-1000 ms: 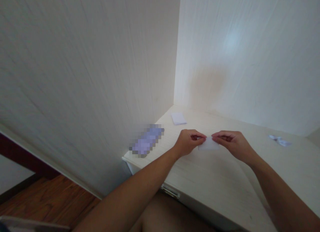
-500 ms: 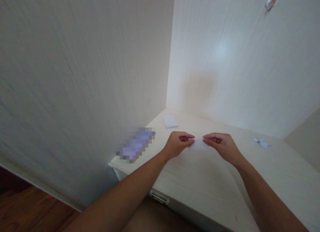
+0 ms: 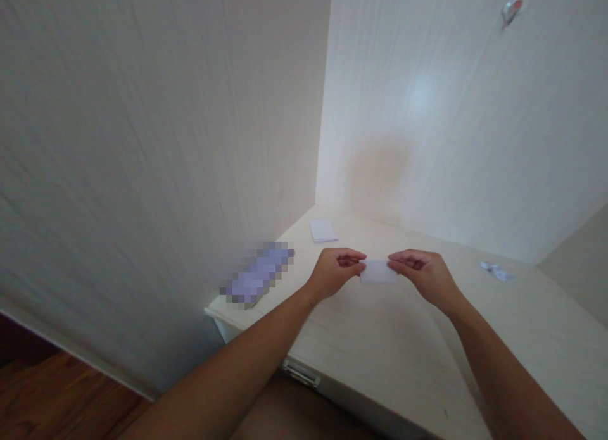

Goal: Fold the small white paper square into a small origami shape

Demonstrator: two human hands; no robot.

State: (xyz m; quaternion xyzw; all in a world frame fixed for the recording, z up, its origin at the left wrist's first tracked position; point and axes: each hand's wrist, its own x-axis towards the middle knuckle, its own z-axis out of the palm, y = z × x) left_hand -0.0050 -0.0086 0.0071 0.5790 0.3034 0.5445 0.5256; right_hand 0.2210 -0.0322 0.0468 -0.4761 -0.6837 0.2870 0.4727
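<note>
A small white rectangle of paper (image 3: 379, 273) is held up above the pale desktop between both hands. My left hand (image 3: 336, 272) pinches its upper left corner between thumb and fingers. On the other side, my right hand (image 3: 422, 275) grips the upper right corner in the same way. The sheet looks flat, with its lower edge hanging free; whether it is folded I cannot tell. Behind my left hand, a folded white paper (image 3: 323, 230) lies on the desk near the corner.
The pale desktop (image 3: 370, 351) meets walls on the left and at the back. A blurred purple item (image 3: 261, 274) lies along the left wall. Small white-and-dark scraps (image 3: 497, 271) rest at the right. A metal handle (image 3: 301, 373) sits on the desk's front.
Both hands have shifted slightly outward along the paper's top edge, so more of the sheet shows between them. The things on the desk stay where they were.
</note>
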